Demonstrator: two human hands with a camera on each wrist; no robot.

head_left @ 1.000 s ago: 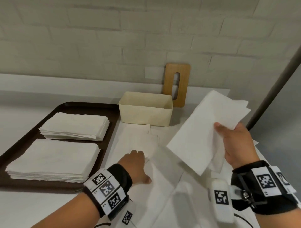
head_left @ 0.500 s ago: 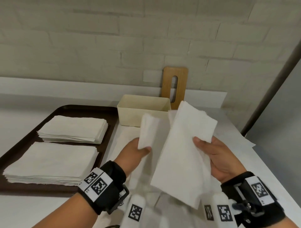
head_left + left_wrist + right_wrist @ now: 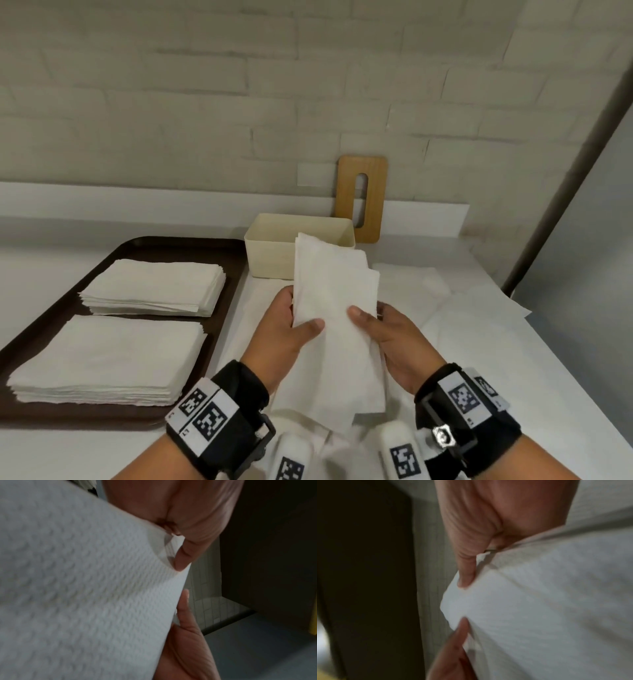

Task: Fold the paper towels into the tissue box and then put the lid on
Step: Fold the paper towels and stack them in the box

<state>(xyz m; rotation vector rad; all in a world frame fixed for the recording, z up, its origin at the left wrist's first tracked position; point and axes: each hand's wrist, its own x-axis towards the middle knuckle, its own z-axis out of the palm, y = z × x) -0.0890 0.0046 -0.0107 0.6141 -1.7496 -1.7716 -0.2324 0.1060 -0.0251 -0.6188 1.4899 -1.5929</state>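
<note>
- A folded white paper towel (image 3: 334, 329) is held up above the white counter (image 3: 479, 359), in front of the person.
- The towel is gripped by the left hand (image 3: 286, 337) on its left edge. The thumb is laid on the front of the towel and the other fingers are curled behind it.
- The towel is gripped by the right hand (image 3: 394, 342) on its right edge in the same way, thumb on the front and fingers behind.
- In the left wrist view, the bumpy paper (image 3: 89, 588) is seen pinched between the thumb and the fingers (image 3: 184, 555).
- In the right wrist view, the towel (image 3: 547, 608) is pinched at its edge, and the picture is blurry.
- The cream tissue box (image 3: 270, 255) is seen open on the counter, behind the held towel. How much is inside cannot be told.
- The wooden lid (image 3: 371, 186), with a long slot in it, is stood up against the wall behind the box.
- A dark brown tray (image 3: 150, 246) is placed to the left of the box. Two stacks of white paper towels are kept on it, one at the back (image 3: 154, 286) and one at the front (image 3: 109, 359).
- More loose white sheets (image 3: 462, 308) are spread flat on the counter under and to the right of the hands.
</note>
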